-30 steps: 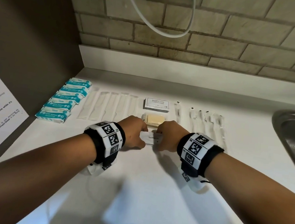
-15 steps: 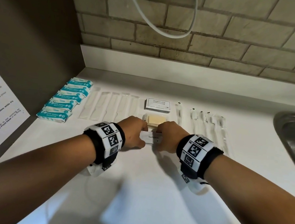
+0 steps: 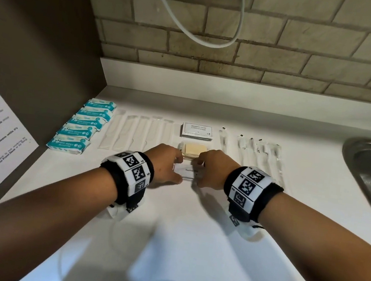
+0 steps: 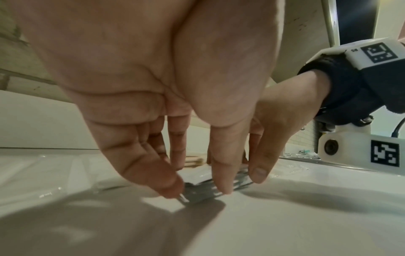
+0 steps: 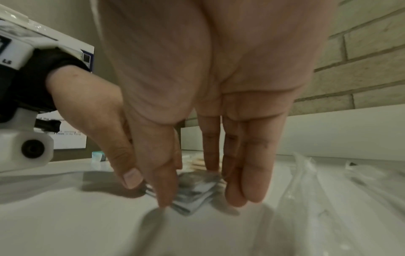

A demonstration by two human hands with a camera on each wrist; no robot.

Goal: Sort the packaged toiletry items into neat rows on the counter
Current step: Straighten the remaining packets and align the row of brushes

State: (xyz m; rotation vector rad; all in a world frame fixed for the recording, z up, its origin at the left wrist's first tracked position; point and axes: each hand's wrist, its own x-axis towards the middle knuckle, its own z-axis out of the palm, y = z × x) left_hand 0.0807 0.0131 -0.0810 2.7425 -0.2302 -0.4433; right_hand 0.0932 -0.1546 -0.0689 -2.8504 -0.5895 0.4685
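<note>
Head view, white bench (image 3: 191,245), left hand (image 3: 165,165) and right hand (image 3: 213,169) pinching a small stack of toothpaste sachets (image 3: 188,174) at centre, each grip closed on an end, soap packet (image 3: 193,150) just beyond at 12 o'clock, teal wipe packs (image 3: 82,126) at 10 o'clock.

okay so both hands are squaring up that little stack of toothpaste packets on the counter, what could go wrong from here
Three risks, as far as I can judge:

1. The toothpaste packets are a thin loose stack; as the left hand and right hand let go, it may fan out.
2. The soap packs lie just beyond the fingers, so a forward nudge could shift them.
3. The clear-wrapped items lie close beside the right wrist; a sideways pull-back could brush that row.
</note>
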